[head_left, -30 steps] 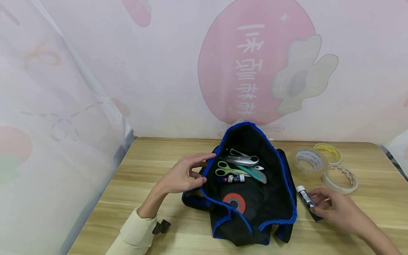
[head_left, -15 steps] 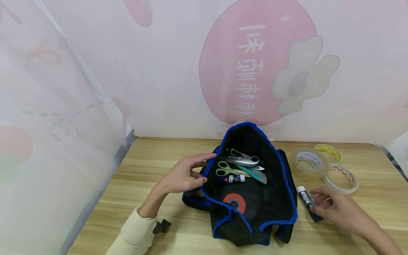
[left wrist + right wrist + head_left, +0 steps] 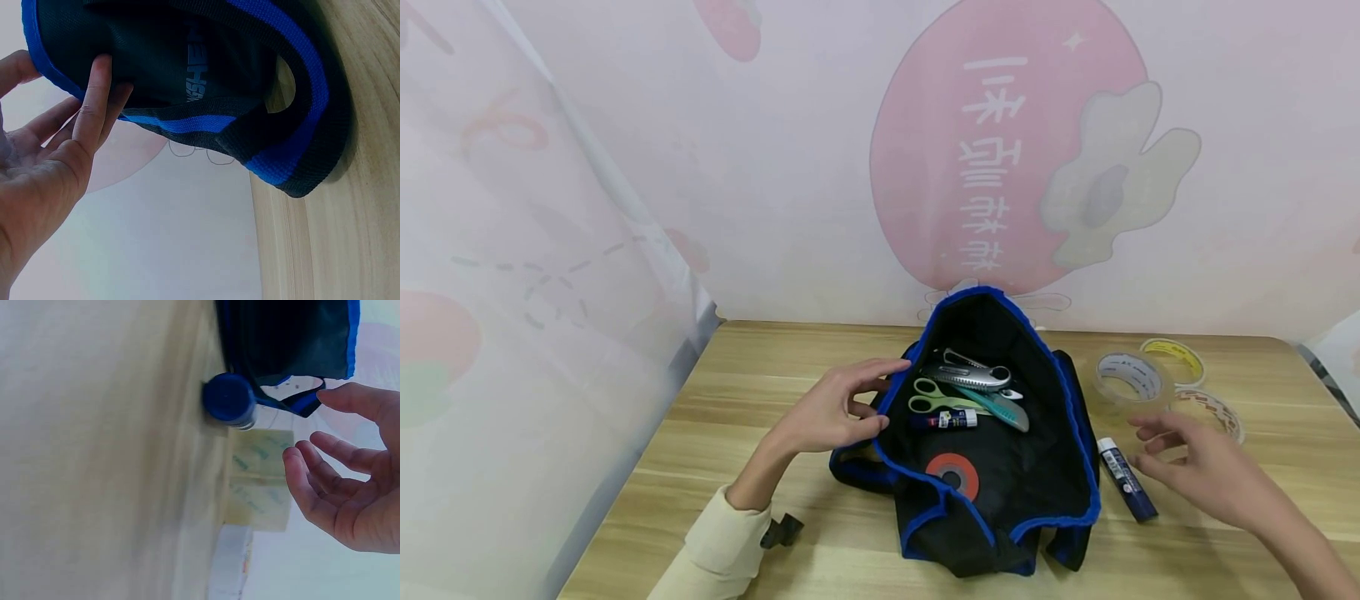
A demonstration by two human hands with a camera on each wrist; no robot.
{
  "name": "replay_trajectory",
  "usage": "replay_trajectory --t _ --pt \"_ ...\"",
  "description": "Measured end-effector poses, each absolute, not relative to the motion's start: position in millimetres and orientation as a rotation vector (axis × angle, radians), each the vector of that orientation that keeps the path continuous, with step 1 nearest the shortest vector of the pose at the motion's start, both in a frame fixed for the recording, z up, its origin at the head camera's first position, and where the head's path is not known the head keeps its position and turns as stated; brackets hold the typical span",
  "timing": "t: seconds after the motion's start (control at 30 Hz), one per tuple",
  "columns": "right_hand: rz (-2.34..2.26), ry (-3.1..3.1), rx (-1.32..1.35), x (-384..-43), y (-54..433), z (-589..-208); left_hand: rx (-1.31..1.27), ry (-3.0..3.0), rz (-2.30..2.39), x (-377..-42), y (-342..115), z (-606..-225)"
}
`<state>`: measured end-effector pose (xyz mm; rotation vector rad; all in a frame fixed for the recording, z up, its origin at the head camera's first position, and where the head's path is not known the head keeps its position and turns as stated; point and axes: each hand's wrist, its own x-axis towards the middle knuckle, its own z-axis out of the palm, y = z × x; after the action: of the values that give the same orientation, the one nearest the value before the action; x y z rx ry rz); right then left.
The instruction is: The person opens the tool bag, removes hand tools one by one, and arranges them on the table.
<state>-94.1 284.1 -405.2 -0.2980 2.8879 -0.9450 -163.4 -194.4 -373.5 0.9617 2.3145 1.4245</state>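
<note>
A black tool bag with blue trim point(image 3: 1045, 467) stands with its mouth spread wide. My left hand point(image 3: 827, 408) pinches its left rim; the left wrist view shows fingers point(image 3: 90, 109) along the outer cloth. Inside lie a silver utility knife point(image 3: 973, 377), green-handled scissors point(image 3: 936, 398), a teal cutter point(image 3: 1000, 408), a glue stick point(image 3: 951, 419) and an orange-red ring-shaped roll point(image 3: 953, 477), partly hidden by the front flap. To the right of the bag, a dark-blue glue stick with a white end point(image 3: 1127, 479) lies on the table. My right hand point(image 3: 1213, 475) hovers beside it, fingers loosely bent around nothing.
Behind my right hand are a wide clear tape roll point(image 3: 1131, 379), a yellow-cored roll point(image 3: 1180, 354) and a white roll point(image 3: 1217, 408), partly covered by the hand. The wooden table point(image 3: 760, 367) ends at a printed curtain point(image 3: 790, 167).
My right hand has let go of the glue stick and risen slightly away toward the tape rolls. The glue stick stays on the table; my left hand keeps its place on the rim.
</note>
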Motion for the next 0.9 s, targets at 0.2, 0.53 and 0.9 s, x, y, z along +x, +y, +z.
replay_trajectory --t 0.2,0.53,0.9 --pt "-1.001 2.952 -0.403 -100 273 -389 0.963 2.315 1.424 -164 -194 -373" --pt "-1.058 2.961 -0.540 -108 241 -364 0.967 2.324 1.412 -164 -194 -374" --pt "-1.023 3.031 -0.757 -116 212 -351 0.956 2.306 1.427 -163 -194 -373"
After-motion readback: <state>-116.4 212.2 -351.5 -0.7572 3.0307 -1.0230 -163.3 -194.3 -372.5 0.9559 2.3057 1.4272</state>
